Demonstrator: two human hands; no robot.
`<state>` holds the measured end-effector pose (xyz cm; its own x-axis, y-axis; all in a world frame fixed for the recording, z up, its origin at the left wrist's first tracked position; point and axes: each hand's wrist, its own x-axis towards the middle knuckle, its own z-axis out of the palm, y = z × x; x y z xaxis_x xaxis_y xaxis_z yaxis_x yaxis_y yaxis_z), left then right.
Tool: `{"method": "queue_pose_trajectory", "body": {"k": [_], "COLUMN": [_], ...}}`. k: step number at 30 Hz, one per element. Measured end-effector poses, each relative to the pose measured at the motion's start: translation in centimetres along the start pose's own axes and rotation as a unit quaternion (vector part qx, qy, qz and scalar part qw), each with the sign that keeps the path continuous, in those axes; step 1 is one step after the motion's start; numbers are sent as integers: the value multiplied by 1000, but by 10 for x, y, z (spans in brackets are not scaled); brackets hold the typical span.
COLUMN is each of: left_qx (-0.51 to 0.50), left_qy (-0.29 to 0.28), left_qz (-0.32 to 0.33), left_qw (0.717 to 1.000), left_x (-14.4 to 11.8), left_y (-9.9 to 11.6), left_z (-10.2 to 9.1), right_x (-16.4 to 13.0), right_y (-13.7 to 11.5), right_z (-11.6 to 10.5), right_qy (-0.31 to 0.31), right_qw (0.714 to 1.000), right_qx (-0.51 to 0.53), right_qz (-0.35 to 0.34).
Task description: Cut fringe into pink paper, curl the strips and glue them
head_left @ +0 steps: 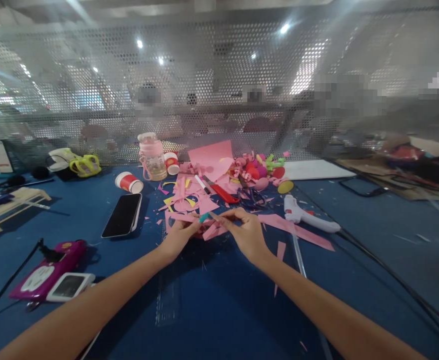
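Pink folded paper [216, 230] is between my two hands, over the blue table. My left hand [180, 236] is closed on its left side, and a small teal patch shows at the thumb tip. My right hand [247, 234] pinches the paper's right side with thumb and fingertips. Just beyond the hands lie a red-handled cutter [221, 190], blue-handled scissors [252, 197], a pen [202, 184] and a heap of pink paper scraps [185, 192]. To the right of my right hand rests a white glue gun [309, 217], beside a long pink strip [309, 236].
A phone [122, 215], a tipped paper cup [128, 182] and a pink-lidded bottle [152, 157] stand or lie left. Nearer are a purple case [50, 267] and a clear ruler [167, 295]. Colourful balloon-like pieces [259, 170] are piled behind; a cable [388, 272] runs right. A perforated screen [212, 75] closes the back.
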<state>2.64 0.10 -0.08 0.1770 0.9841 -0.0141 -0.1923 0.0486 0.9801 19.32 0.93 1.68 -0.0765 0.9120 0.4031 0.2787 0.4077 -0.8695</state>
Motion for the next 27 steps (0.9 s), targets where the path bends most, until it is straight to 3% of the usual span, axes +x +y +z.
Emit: {"method": "queue_pose_trajectory", "body": {"k": [5,10,19,22,27], "left_qx": [37,140,198,198,160], "left_qy": [-71,-10,-16,-9,-50], "left_qz": [48,91,76,80,48], "left_qw": [996,986,977,977,985], "left_x": [-2,2,1,1,1], "left_y": [2,0,3,3,-1], "left_z": [2,1,-1,0,-1], "right_x": [-3,-6,1,0,-4], "right_y": [0,-2,7,5,-1], "right_z": [0,3,4,4,2], "right_qy": [19,15,0,-1,-5], "right_qw": [998,998,1000,1000,998], "right_qx": [-54,-58,9,-12,-55], "right_qz": [-37,-32,29,13,-27]}}
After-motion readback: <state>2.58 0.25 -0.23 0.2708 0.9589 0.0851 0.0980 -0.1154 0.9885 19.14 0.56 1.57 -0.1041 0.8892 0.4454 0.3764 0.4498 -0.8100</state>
